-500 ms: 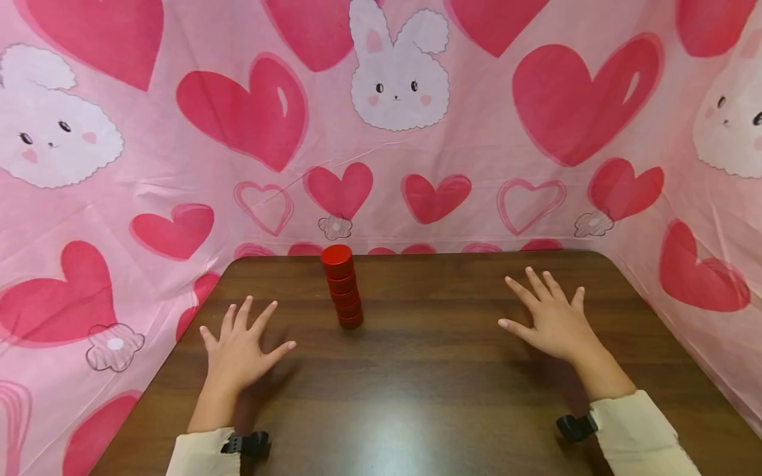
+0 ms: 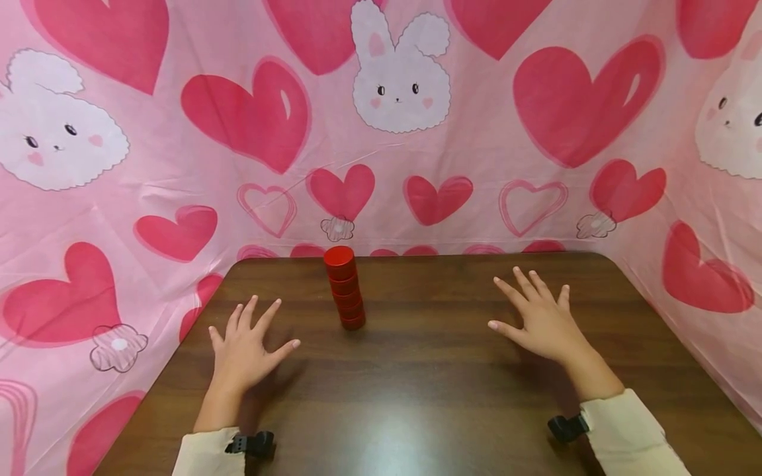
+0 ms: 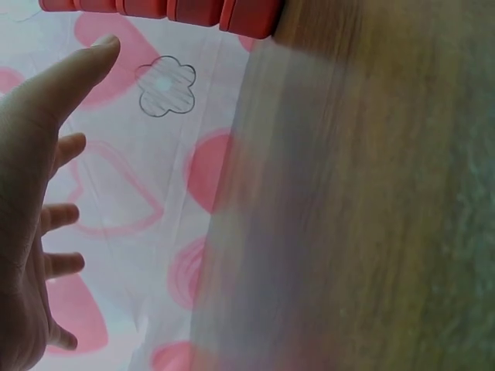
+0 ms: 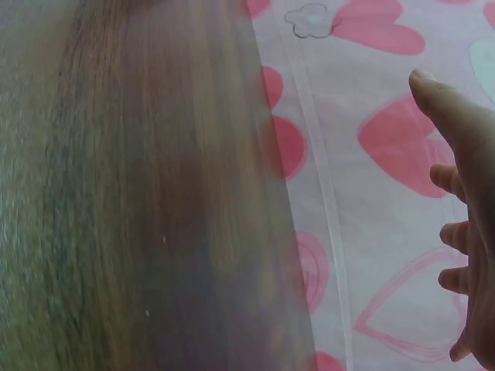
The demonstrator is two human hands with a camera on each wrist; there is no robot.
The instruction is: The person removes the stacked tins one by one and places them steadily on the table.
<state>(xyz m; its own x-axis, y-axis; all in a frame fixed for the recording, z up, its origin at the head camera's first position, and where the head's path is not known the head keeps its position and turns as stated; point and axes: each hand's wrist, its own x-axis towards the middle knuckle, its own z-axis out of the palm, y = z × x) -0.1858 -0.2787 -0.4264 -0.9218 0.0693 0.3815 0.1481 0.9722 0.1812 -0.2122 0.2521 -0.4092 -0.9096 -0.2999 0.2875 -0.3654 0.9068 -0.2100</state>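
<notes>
A stack of several red round discs [image 2: 346, 288] stands upright on the dark wooden table [image 2: 417, 396], toward its far left-middle. My left hand [image 2: 244, 344] hovers palm down with fingers spread, to the left of and nearer than the stack, holding nothing. My right hand [image 2: 536, 317] is spread the same way well to the right of the stack, also with nothing in it. The left wrist view shows the left hand [image 3: 35, 216] with fingers splayed and the red stack [image 3: 166, 11] along the top edge. In the right wrist view, the right hand's fingers [image 4: 464, 232] are spread above the table.
Pink cloth printed with red hearts and white bunnies [image 2: 399, 79] walls the table at the back and on both sides. Cream sleeves [image 2: 631, 436] and black wrist straps [image 2: 250, 443] show at the bottom.
Both hands have shifted slightly; the right hand moved a little left and away. The red stack stands as before.
</notes>
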